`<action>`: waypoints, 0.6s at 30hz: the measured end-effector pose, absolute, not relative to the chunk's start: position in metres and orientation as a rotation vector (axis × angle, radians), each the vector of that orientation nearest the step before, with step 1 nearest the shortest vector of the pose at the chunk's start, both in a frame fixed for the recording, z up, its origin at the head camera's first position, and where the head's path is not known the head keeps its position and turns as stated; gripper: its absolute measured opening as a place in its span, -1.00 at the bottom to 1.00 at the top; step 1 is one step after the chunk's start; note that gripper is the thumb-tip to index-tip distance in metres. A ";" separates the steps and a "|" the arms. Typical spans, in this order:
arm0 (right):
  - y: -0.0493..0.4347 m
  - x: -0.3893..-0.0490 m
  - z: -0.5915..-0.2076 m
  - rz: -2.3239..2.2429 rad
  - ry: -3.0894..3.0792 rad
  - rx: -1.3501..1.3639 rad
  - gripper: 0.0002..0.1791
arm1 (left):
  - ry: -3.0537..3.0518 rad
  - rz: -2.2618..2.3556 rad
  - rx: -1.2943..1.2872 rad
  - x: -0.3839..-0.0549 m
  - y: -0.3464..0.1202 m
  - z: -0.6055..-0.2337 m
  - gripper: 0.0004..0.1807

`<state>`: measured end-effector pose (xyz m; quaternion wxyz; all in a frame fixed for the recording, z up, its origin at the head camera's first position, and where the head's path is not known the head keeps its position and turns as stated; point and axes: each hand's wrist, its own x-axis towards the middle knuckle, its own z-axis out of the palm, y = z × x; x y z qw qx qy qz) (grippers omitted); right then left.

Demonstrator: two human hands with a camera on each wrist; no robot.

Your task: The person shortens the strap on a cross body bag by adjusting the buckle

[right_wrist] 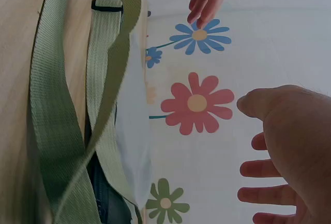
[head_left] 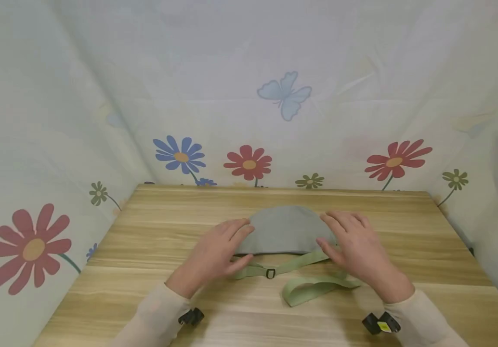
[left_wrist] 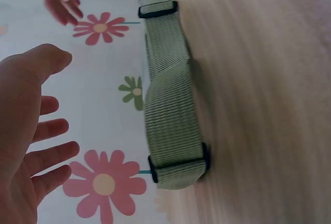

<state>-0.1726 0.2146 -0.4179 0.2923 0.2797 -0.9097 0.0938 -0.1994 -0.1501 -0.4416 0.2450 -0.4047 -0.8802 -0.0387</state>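
Observation:
A grey half-round bag (head_left: 288, 229) lies on the wooden table, its straight edge toward me. From it runs a pale green webbing strap (head_left: 305, 260) with a black slider buckle (head_left: 270, 273), and a loop of the strap rises nearer to me. My left hand (head_left: 216, 250) hovers at the bag's left end, fingers extended and thumb apart. Over the right end is my right hand (head_left: 357, 248), its fingers likewise spread and overlapping the bag's edge in the head view. Neither hand grips anything. Black buckles (left_wrist: 178, 169) on the strap show in the left wrist view.
The wooden table (head_left: 179, 212) ends at the back and sides against pale fabric walls (head_left: 214, 67) printed with flowers and butterflies. Small black devices (head_left: 191, 316) sit on both wrists over light sleeves.

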 end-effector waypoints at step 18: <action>0.201 -0.175 -0.443 0.237 -2.344 0.979 -0.42 | -2.508 -0.113 -1.288 -0.190 -0.140 -0.459 -0.37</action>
